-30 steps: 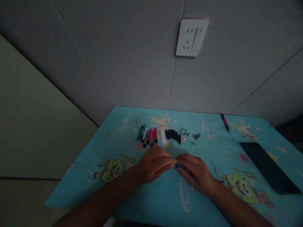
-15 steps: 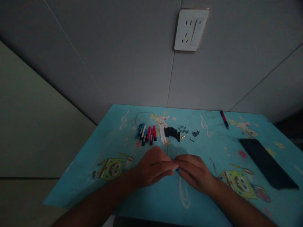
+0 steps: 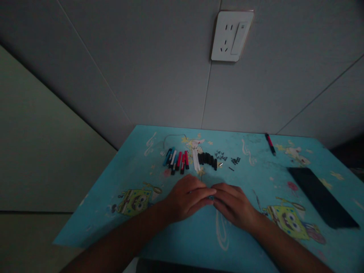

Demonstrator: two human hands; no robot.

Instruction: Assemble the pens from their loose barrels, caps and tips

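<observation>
Holding small blue pc btwn left hand & right hand, near side of table, mid; fingers almost closed, tips meeting, exact grip hidden. Best to pinch steady, press light & even, well nearside of dark bits.

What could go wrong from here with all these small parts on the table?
The small blue piece between the left hand and right hand is mostly covered, so it might slip out of the hands.
The tiny dark parts lie loose beyond the hands; a bump could scatter them.
The black pieces lie side by side, so a brush might knock them out of line.
</observation>
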